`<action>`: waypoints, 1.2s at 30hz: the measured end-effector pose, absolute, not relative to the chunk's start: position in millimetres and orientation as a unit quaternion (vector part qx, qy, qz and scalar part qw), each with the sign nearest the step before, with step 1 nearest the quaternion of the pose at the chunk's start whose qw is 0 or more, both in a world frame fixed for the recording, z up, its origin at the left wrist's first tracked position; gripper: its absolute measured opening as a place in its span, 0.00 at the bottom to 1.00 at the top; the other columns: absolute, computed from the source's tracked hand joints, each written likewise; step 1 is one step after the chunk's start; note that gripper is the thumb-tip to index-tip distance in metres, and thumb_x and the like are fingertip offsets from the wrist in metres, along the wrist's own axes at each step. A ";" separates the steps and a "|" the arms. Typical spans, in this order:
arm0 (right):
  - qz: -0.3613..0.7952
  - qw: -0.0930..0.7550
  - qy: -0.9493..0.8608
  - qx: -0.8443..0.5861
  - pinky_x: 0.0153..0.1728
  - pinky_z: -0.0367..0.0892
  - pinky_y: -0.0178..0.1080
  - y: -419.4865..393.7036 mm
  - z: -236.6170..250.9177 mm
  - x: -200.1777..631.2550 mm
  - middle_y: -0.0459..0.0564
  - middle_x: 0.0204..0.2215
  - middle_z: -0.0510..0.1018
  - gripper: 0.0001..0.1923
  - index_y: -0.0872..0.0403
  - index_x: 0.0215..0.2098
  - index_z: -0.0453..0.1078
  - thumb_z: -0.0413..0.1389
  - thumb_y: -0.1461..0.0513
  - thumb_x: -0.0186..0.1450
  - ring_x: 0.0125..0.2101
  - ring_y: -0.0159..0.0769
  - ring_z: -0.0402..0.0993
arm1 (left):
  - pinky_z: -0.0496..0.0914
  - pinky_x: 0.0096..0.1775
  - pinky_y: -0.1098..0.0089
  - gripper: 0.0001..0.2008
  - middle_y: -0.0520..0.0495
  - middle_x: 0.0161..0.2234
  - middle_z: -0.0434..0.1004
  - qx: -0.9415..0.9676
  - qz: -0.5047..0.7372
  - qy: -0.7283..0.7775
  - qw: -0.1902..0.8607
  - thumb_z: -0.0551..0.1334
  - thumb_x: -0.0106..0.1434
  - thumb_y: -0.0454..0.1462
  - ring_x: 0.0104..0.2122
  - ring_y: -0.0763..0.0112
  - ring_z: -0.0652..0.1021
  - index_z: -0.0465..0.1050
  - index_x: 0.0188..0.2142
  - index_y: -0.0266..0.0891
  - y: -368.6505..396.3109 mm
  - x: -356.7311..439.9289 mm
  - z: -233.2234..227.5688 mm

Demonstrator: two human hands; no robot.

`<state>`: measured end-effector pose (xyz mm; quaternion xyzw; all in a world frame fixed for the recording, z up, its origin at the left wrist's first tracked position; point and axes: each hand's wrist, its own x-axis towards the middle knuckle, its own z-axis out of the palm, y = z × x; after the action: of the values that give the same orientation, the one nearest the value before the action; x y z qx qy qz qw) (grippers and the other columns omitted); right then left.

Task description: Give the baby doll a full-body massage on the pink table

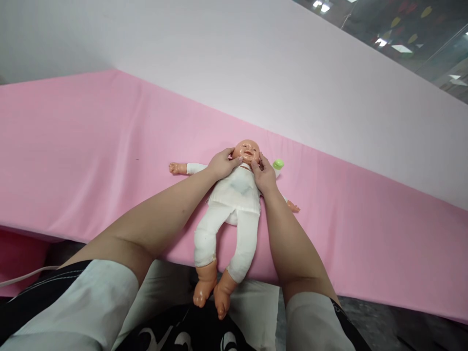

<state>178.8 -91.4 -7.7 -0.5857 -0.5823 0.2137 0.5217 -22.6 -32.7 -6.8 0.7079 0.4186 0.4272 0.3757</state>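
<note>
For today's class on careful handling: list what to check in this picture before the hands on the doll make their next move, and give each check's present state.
1. Doll lies face up on the pink sheet: ok.
2. Left hand touches the doll's cheek: ok.
3. Right hand touches the chin and neck: ok.
4. Feet on the sheet: not ok, they hang past its edge.
5. Green object apart from the right hand: ok, it lies just beyond it.
6. Firmness of the hands' hold on the head: cannot tell.
</note>
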 end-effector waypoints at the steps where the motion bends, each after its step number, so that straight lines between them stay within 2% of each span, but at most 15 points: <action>1: 0.215 0.523 -0.585 -0.582 0.65 0.70 0.52 -91.4 -7.4 179.6 0.58 0.64 0.77 0.42 0.53 0.72 0.65 0.61 0.39 0.68 0.60 0.46 0.78 | 0.73 0.57 0.58 0.32 0.44 0.56 0.83 0.705 0.431 0.414 0.381 0.65 0.65 0.57 0.53 0.53 0.82 0.76 0.62 0.42 -31.4 -22.2 -8.6; 5: 0.205 0.530 -0.591 -0.573 0.69 0.65 0.55 -91.1 -7.6 181.5 0.58 0.65 0.76 0.40 0.52 0.70 0.67 0.54 0.37 0.72 0.66 0.47 0.71 | 0.73 0.58 0.59 0.31 0.43 0.58 0.83 0.690 0.448 0.392 0.412 0.61 0.69 0.56 0.54 0.56 0.82 0.75 0.63 0.41 -23.4 -18.7 -17.9; 9: 0.198 0.538 -0.584 -0.574 0.68 0.67 0.54 -91.7 -8.2 179.7 0.56 0.65 0.77 0.38 0.51 0.69 0.68 0.49 0.36 0.73 0.66 0.46 0.72 | 0.71 0.60 0.58 0.29 0.40 0.57 0.82 0.681 0.462 0.394 0.409 0.54 0.74 0.52 0.56 0.56 0.80 0.75 0.64 0.39 -17.6 -16.9 -23.7; 11: 0.200 0.536 -0.576 -0.584 0.66 0.69 0.53 -93.3 -7.3 176.8 0.57 0.64 0.77 0.38 0.51 0.69 0.68 0.51 0.37 0.73 0.63 0.46 0.75 | 0.71 0.61 0.57 0.29 0.41 0.56 0.83 0.688 0.458 0.401 0.396 0.52 0.75 0.52 0.55 0.56 0.81 0.75 0.64 0.39 -19.8 -18.3 -21.5; 13: 0.208 0.529 -0.566 -0.597 0.63 0.72 0.52 -95.9 -5.3 172.9 0.59 0.61 0.79 0.41 0.52 0.70 0.66 0.58 0.37 0.69 0.58 0.47 0.79 | 0.71 0.60 0.56 0.29 0.43 0.55 0.84 0.703 0.448 0.404 0.375 0.53 0.74 0.55 0.54 0.55 0.81 0.76 0.63 0.42 -25.8 -20.5 -15.5; 16: 0.213 0.518 -0.558 -0.613 0.58 0.76 0.51 -100.2 -0.9 167.5 0.60 0.59 0.80 0.50 0.52 0.71 0.63 0.69 0.39 0.60 0.51 0.47 0.83 | 0.73 0.56 0.57 0.30 0.45 0.54 0.85 0.726 0.421 0.411 0.355 0.61 0.69 0.58 0.52 0.52 0.82 0.77 0.62 0.45 -37.3 -23.0 -3.1; 18: 0.204 0.511 -0.557 -0.622 0.58 0.76 0.52 -102.1 1.6 165.5 0.60 0.58 0.81 0.52 0.51 0.70 0.62 0.72 0.39 0.56 0.50 0.48 0.83 | 0.75 0.53 0.58 0.32 0.45 0.53 0.85 0.734 0.402 0.419 0.353 0.68 0.63 0.56 0.50 0.51 0.83 0.76 0.62 0.46 -43.3 -23.1 4.1; 20: 0.192 0.503 -0.556 -0.633 0.59 0.76 0.53 -102.1 2.5 165.7 0.59 0.57 0.81 0.51 0.49 0.70 0.64 0.72 0.39 0.56 0.50 0.49 0.83 | 0.76 0.51 0.58 0.33 0.45 0.53 0.85 0.736 0.393 0.423 0.353 0.70 0.61 0.55 0.49 0.50 0.83 0.76 0.62 0.45 -46.6 -22.3 8.4; 23: 0.184 0.498 -0.555 -0.640 0.59 0.75 0.55 -98.8 -0.3 169.3 0.58 0.56 0.82 0.48 0.49 0.70 0.65 0.70 0.40 0.59 0.50 0.48 0.83 | 0.75 0.50 0.59 0.31 0.46 0.51 0.86 0.733 0.399 0.426 0.350 0.68 0.62 0.56 0.49 0.51 0.84 0.77 0.60 0.45 -47.4 -21.6 9.2; 26: 0.193 0.501 -0.564 -0.627 0.60 0.74 0.53 -93.9 -5.9 174.3 0.58 0.59 0.81 0.46 0.50 0.72 0.63 0.67 0.42 0.63 0.51 0.47 0.83 | 0.75 0.51 0.59 0.29 0.46 0.51 0.86 0.733 0.408 0.422 0.345 0.65 0.65 0.57 0.48 0.53 0.83 0.77 0.59 0.45 -45.2 -22.3 5.3; 30: 0.227 0.521 -0.572 -0.591 0.62 0.73 0.52 -89.2 -11.6 178.7 0.59 0.64 0.77 0.44 0.52 0.73 0.61 0.61 0.40 0.68 0.56 0.46 0.81 | 0.74 0.56 0.58 0.30 0.44 0.55 0.84 0.725 0.419 0.422 0.348 0.60 0.69 0.56 0.51 0.53 0.82 0.76 0.62 0.43 -39.3 -22.5 -2.0; 36: 0.232 0.533 -0.574 -0.577 0.62 0.74 0.51 -83.7 -16.5 181.3 0.57 0.67 0.74 0.42 0.51 0.74 0.62 0.53 0.36 0.72 0.61 0.46 0.77 | 0.69 0.63 0.59 0.29 0.43 0.59 0.82 0.709 0.445 0.406 0.368 0.52 0.75 0.53 0.59 0.56 0.79 0.76 0.64 0.42 -28.4 -19.2 -12.0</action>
<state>181.3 -83.7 -16.5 -0.5771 -0.5736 0.2321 0.5329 -19.2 -28.4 -12.0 0.7085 0.4062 0.4447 0.3677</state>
